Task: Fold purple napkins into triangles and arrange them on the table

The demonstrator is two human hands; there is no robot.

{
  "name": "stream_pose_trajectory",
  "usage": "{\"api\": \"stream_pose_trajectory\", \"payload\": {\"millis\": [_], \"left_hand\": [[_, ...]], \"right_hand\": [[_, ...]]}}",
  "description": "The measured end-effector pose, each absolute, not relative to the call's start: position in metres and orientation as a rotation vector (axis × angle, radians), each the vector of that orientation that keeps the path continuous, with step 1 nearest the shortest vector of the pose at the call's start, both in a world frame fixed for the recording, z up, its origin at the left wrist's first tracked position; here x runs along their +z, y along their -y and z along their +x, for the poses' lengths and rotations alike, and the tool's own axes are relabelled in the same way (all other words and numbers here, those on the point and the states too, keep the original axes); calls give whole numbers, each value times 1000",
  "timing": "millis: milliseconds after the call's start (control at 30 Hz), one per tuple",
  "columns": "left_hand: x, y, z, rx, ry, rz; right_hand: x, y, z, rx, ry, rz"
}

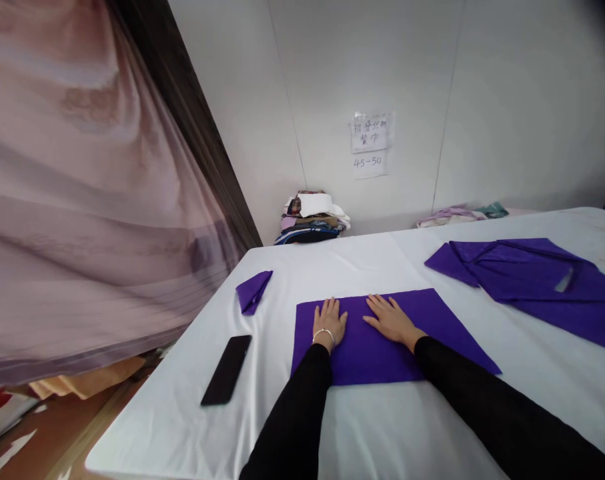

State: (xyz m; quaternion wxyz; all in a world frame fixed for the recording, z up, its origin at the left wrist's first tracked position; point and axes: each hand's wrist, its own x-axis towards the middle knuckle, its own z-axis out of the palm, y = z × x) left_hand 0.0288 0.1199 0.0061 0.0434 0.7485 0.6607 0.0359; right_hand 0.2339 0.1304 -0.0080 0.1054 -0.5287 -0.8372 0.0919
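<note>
A purple cloth napkin point(377, 363) lies flat as a rectangle on the white-covered table point(157, 413). My left hand point(331, 321) rests palm down on its left part, fingers stretched toward the far edge, with a bracelet at the wrist. On the middle of the same napkin lies my right hand point(389, 319), also flat, its fingers spread near the far edge. Neither hand grips anything. A small folded purple napkin point(253, 292) sits to the left, beyond a black phone point(227, 370).
More purple cloth point(527, 273) lies loosely heaped at the right. Behind the table are a stack of folded clothes point(312, 217) and other fabric point(452, 215). A handwritten paper sign point(371, 143) is on the wall. A pink curtain point(82, 187) hangs at the left.
</note>
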Motion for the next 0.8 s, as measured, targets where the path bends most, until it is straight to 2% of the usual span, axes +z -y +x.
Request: {"api": "stream_pose_trajectory", "payload": {"millis": [333, 800], "left_hand": [[9, -144, -22, 131, -2272, 2052], [10, -66, -68, 50, -2356, 2049]], "right_hand": [[-18, -152, 325, 137, 2266, -1914], [-17, -75, 397, 144, 2126, -2096]]}}
